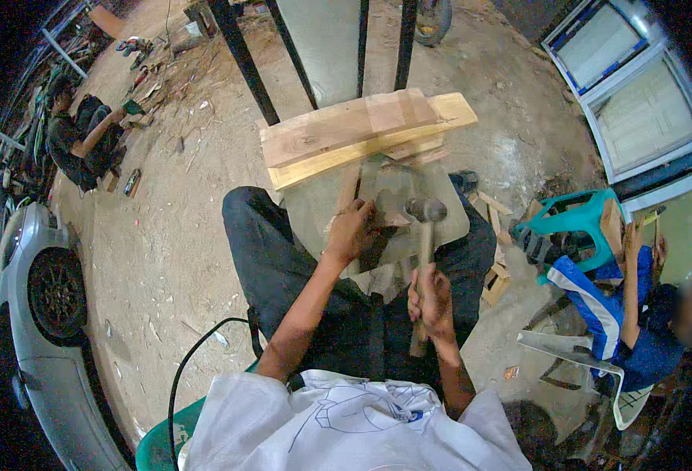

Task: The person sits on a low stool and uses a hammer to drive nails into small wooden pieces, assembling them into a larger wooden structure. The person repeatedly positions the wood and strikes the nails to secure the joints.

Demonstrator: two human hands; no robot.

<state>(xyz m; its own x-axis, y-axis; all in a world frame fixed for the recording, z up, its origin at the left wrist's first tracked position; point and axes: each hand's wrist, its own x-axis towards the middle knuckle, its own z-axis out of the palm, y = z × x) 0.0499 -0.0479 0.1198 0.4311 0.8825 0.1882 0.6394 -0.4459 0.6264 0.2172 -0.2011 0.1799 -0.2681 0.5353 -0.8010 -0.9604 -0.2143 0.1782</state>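
Note:
My right hand (434, 302) is wrapped around the wooden handle of a hammer (426, 250). The hammer's metal head (426, 209) is raised over a grey chair seat (449, 224) between my knees. Left of the hammer, my left hand (352, 230) is closed on a narrow wooden strip (349, 184) that runs toward the boards; its fingertips are partly hidden and blurred. Across the far part of the seat lie a wide brown board (346, 129) and a paler yellow board (457, 111). Shorter wood pieces (416, 149) show beneath their right end.
Wood offcuts (496, 282) lie by my right knee. A person (652, 330) sits at right near a teal stool (585, 224) and a pale chair (569, 345). Another person (87, 137) crouches far left. A silver car (55, 377) stands at left; framed panels (636, 86) lean far right.

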